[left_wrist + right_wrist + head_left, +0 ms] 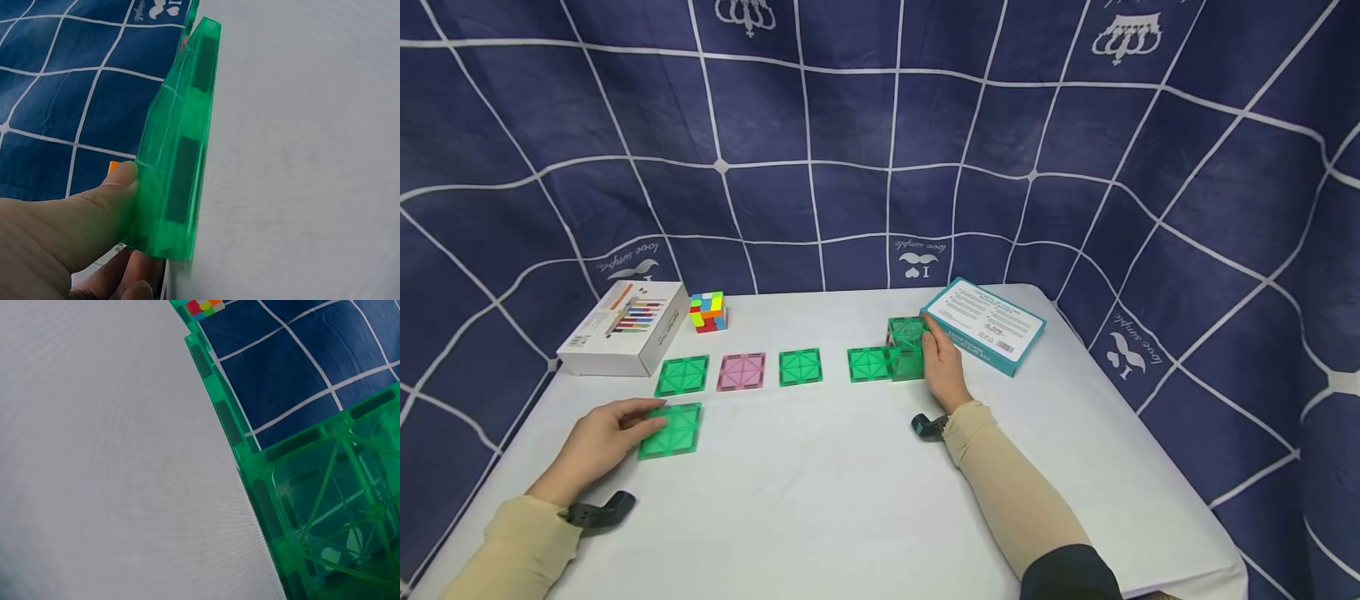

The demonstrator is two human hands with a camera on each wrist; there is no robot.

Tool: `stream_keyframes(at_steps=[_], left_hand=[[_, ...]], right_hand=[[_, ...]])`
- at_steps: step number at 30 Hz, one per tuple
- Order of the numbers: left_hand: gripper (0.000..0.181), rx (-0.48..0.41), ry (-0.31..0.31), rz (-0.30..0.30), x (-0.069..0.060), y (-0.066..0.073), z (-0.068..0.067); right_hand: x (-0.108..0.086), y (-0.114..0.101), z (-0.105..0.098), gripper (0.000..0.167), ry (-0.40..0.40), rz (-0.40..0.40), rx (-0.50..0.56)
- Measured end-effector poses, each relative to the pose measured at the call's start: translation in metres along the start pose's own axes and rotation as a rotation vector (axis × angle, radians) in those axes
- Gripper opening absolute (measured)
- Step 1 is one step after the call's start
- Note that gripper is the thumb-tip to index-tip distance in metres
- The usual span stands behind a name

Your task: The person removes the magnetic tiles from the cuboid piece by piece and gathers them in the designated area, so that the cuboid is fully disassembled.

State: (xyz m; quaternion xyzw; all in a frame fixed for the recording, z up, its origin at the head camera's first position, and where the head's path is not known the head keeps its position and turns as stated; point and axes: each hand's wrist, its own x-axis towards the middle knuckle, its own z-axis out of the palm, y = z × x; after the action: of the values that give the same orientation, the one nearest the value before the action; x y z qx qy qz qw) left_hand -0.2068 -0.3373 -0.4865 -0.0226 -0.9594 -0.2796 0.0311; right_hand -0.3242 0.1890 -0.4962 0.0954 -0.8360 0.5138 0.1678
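My left hand (606, 437) pinches a green magnetic tile (672, 432) by its left edge, thumb on the upper face. In the left wrist view that tile (178, 144) appears nearly edge-on. Against the right side of a small green box of magnetic tiles (907, 362) rests my right hand (943, 367), its fingers fairly straight. A flat green tile (868, 364) adjoins the box's left side. The right wrist view shows the box's clear green face (337, 506) up close, but not the right hand.
Behind the left hand lie a green tile (682, 376), a pink tile (741, 372) and another green tile (801, 367) in a row. A white box (625, 327) and a puzzle cube (708, 312) stand back left. A teal-edged box (985, 323) lies beyond the right hand.
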Motion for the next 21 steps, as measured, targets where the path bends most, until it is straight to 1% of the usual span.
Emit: stream_keyframes(at_steps=[7,11,13,15,17,18,20,21], left_hand=[[0.048,0.029,-0.019,0.000,0.001,0.001,0.001],[0.040,0.060,0.010,0.054,0.002,0.001,0.003],[0.038,0.077,0.031,0.081,0.003,0.001,0.004],[0.039,0.097,0.048,0.094,0.003,0.003,0.003],[0.042,0.127,0.080,0.098,0.001,0.012,0.001],[0.043,0.143,0.104,0.103,0.000,0.019,0.000],[0.043,0.158,0.146,0.144,0.001,0.038,0.000],[0.042,0.154,0.153,0.173,0.002,0.050,0.000]], right_hand=[[0.000,-0.001,-0.001,0.050,-0.001,0.002,-0.006],[0.000,-0.001,-0.002,0.051,0.000,0.005,-0.007],[0.000,0.000,-0.002,0.051,0.010,0.001,-0.009],[-0.001,0.001,-0.001,0.052,0.013,-0.005,-0.007],[0.000,0.001,-0.001,0.052,0.010,-0.008,-0.004],[0.000,0.000,0.000,0.052,0.007,-0.008,-0.004],[0.000,-0.001,0.000,0.051,0.000,-0.007,0.002],[0.000,-0.002,0.000,0.051,0.000,-0.005,0.007]])
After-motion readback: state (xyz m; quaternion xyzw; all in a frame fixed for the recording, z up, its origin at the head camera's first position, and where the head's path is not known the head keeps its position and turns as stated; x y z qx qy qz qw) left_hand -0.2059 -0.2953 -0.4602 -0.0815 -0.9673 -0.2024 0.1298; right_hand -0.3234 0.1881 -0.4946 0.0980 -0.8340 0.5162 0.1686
